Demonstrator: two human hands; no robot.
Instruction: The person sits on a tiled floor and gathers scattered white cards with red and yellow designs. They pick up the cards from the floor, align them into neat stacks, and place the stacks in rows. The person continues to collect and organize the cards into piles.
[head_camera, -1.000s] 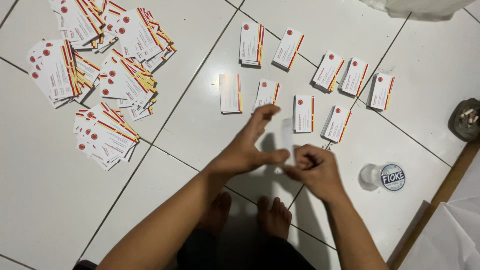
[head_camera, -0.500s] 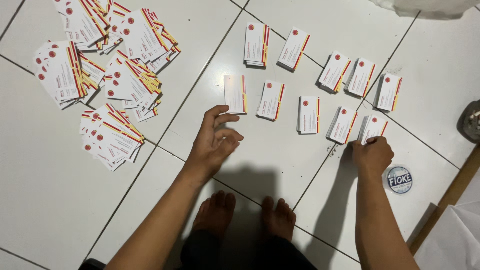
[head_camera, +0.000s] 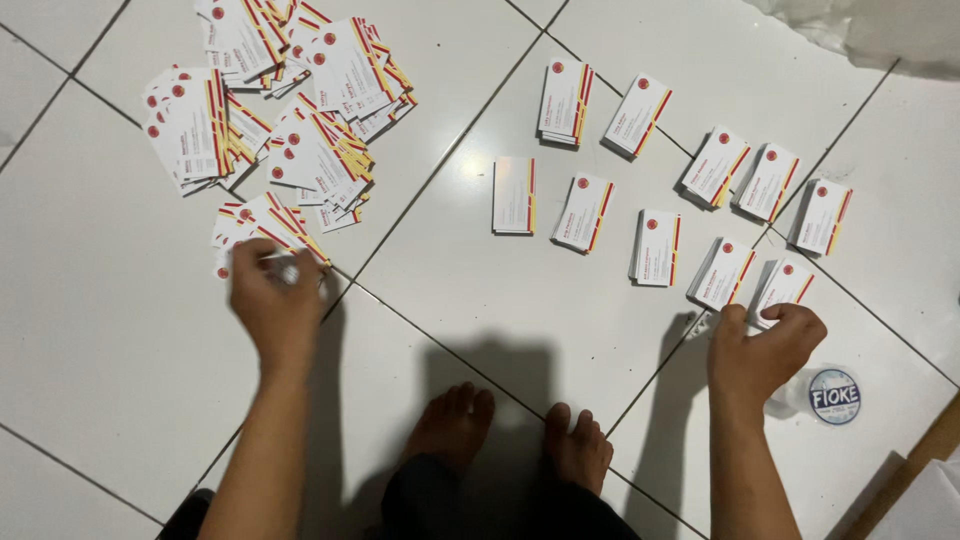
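Note:
My left hand (head_camera: 272, 300) rests on the loose heap of white cards with red and yellow stripes (head_camera: 275, 110) at the upper left, its fingers on the nearest cards (head_camera: 262, 222). My right hand (head_camera: 765, 345) is curled at the lower right, its fingertips touching the nearest small stack of cards (head_camera: 782, 285). Several tidy stacks lie in two rows across the white tiled floor (head_camera: 480, 290), among them one at the row's left end (head_camera: 514, 195) and one at the back (head_camera: 566, 102). My bare feet (head_camera: 515, 435) show at the bottom.
A small round clear container with a blue and white lid (head_camera: 830, 395) stands right beside my right hand. Crumpled white plastic (head_camera: 870, 30) lies at the top right. A wooden edge (head_camera: 925, 455) and something white sit at the bottom right corner.
My hands parted from the middle. The left swung left onto the loose card heap. The right went to the lower-right stack, which was not there a second ago.

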